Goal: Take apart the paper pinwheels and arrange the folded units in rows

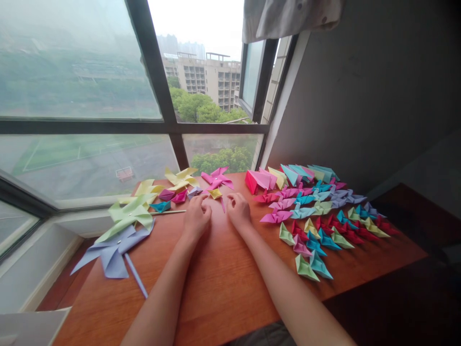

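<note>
My left hand (197,214) rests on the wooden table with its fingers loosely curled, nothing visible in it. Opposite it lies my right hand (238,210), also curled and holding nothing that I can see. Just beyond the gap between them is a small yellow folded paper piece (215,193). Behind that is a pink paper pinwheel (217,178), its thin pink stick (223,205) pointing toward me. Close to the left hand are a lavender folded piece (195,191), magenta ones (179,196) and a teal one (160,206).
Yellow (181,178), green (132,212) and blue-violet (117,247) pinwheels lie at the left. Rows of paper cranes (302,212), paper boats (305,267) and paper planes (261,179) cover the table's (212,288) right side. A window frame (173,128) borders the far edge.
</note>
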`<state>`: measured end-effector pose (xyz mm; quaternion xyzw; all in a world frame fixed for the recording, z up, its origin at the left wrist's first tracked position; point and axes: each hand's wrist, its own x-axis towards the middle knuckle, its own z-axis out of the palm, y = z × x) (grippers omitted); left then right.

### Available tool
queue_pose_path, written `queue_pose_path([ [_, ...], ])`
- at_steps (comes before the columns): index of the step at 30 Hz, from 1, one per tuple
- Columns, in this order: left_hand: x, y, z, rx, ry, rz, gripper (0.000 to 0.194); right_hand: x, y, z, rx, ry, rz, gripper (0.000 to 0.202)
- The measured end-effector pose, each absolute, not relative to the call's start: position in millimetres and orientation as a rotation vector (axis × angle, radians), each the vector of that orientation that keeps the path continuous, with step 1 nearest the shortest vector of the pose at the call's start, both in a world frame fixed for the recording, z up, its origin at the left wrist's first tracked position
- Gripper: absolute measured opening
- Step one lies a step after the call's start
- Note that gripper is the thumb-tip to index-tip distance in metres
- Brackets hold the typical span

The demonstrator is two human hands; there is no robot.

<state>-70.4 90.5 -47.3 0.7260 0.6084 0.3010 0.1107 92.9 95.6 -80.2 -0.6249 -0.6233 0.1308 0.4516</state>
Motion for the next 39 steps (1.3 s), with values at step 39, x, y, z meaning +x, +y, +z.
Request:
queue_pose_path([
  [39, -69, 98, -13, 2.348, 1.845, 0.705, 0.016, 96, 108, -89, -1.434, -1.271, 0.336, 0.024],
])
